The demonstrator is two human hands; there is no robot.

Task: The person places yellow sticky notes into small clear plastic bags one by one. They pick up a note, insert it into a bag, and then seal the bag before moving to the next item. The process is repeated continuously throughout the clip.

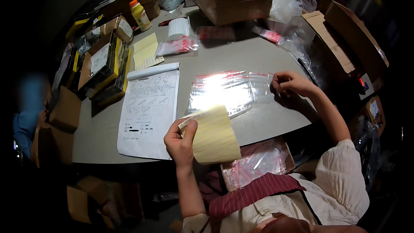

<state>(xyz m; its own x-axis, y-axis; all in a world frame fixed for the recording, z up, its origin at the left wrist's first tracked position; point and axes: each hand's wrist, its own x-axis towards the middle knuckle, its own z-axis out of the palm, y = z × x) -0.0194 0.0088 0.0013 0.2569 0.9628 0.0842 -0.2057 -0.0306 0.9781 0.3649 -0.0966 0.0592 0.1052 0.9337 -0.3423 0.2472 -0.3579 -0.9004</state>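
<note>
My left hand [180, 143] grips a pale yellow label sheet [215, 136] by its upper left edge, thumb on top, with a white printed strip [192, 120] along that edge. The sheet hangs over the table's front edge. Beyond it lies a fanned pile of clear zip bags [222, 92] with red seal lines, partly lost in glare. My right hand [295, 83] is at the pile's right side, fingers curled in a pinch at the edge of the outermost bag [261, 87]. What the fingertips hold is too small to tell.
A handwritten notepad [148, 112] lies left of the bags. Farther back are yellow paper [146, 51], a white roll [179, 28], a yellow bottle [140, 16] and a cardboard box [233, 4]. A pen [307, 71] rests at right. Below the table edge sits a box of bags [258, 164].
</note>
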